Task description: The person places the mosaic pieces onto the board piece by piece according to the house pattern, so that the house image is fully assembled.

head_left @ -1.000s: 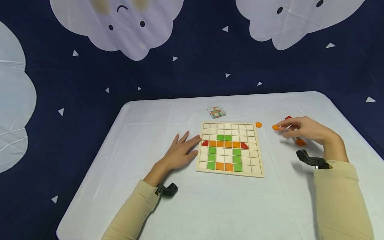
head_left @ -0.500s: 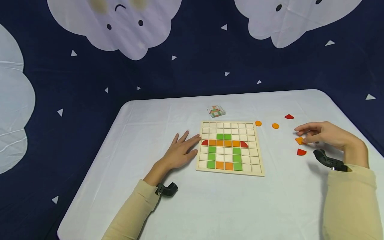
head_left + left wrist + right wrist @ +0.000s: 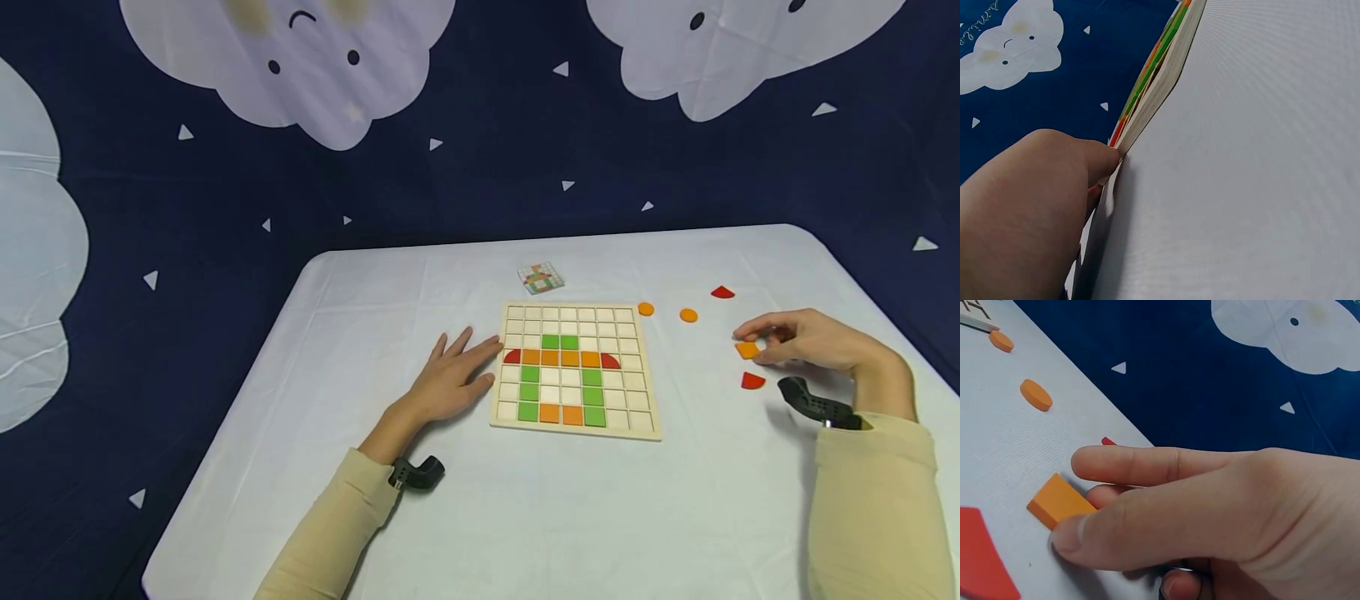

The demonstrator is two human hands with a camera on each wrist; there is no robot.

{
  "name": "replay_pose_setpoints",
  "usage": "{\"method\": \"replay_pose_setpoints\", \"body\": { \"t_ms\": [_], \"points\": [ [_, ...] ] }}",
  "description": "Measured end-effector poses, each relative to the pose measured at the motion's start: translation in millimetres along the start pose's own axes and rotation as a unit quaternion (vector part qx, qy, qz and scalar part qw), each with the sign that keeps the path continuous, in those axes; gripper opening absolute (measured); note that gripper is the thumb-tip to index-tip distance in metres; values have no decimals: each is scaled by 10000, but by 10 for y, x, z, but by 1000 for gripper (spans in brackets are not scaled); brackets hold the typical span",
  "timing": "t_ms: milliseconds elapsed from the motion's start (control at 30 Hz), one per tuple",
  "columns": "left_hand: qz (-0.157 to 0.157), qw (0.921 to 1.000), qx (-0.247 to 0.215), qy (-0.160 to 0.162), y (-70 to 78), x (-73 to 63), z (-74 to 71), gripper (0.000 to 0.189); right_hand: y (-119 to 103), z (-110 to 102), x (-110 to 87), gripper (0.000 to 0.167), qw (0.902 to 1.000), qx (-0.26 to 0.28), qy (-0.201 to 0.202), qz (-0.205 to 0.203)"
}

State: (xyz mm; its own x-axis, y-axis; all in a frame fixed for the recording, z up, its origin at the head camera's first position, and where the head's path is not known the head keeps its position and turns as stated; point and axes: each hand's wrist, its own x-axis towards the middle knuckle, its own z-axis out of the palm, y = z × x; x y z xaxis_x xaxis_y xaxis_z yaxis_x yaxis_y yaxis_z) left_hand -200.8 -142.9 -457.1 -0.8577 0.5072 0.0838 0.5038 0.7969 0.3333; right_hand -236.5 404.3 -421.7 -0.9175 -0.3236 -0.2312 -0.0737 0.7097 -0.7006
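My left hand (image 3: 450,385) lies with spread fingers at the left edge of the wooden grid board (image 3: 630,429), its fingertips touching the rim. In the left wrist view the thumb (image 3: 1100,159) meets the board's side. Green, orange and red tiles fill some cells of the board. To the right, my right hand (image 3: 825,340) pinches an orange square tile (image 3: 747,350) just over or on the cloth. The right wrist view shows the thumb (image 3: 1072,537) on the near edge of this tile (image 3: 1060,499), the index finger stretched above it and other fingertips partly hidden.
Two orange round tiles (image 3: 688,316) lie right of the board, one close to its corner. A red quarter-round tile (image 3: 722,292) is behind my right hand, another red tile (image 3: 753,381) in front. A pattern card (image 3: 541,277) lies behind the board on the white-covered table (image 3: 570,517).
My right hand has left the orange round tile, moved right and toward me, and taken the orange square tile, which has turned slightly. The left hand stays at the board.
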Motion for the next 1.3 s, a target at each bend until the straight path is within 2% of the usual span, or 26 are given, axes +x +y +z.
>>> {"method": "replay_pose_setpoints", "body": {
  "t_ms": [300,600,833,967,1300],
  "points": [
    [-39,10000,5,-24,-13,-8,0,54,39,-1,24,44,9997,-201,6,-170],
    [-69,10000,13,-5,-37,-18,10,54,-52,-11,123,43,9949,-965,285,26],
    [-23,10000,5,7,-28,-15,16,54,-83,34,193,50,9936,-980,414,370],
    [-5,10000,3,22,-16,-11,11,54,-139,97,271,51,9942,-886,443,428],
    [-1,10000,18,-13,-2,-1,5,54,-435,263,469,44,9950,-733,681,3]
  ]
}}
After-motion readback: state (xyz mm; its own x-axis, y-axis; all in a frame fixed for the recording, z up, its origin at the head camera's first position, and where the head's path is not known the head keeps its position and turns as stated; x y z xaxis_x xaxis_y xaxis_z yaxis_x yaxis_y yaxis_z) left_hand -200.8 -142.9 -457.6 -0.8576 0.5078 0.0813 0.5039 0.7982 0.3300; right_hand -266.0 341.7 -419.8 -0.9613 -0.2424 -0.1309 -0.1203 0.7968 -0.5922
